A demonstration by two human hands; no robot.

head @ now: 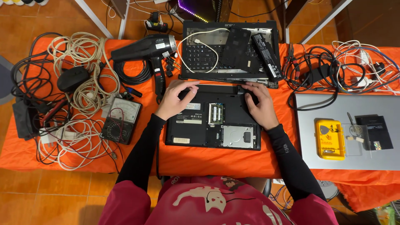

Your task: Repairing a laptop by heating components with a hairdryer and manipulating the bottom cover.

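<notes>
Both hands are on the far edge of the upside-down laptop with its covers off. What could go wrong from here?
1. The memory modules and drive lie exposed in the black laptop base; a slip of the left hand or right hand could knock them.
2. The second opened laptop sits right behind, with a loose battery and white cable on it; pushing the base forward may shove them.
3. The hair dryer lies close to the left hand.

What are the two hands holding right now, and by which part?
Both hands rest on the upturned black laptop, lifting nothing. The left hand presses its far left corner, the right hand its far right corner, fingers on the far edge.
</notes>
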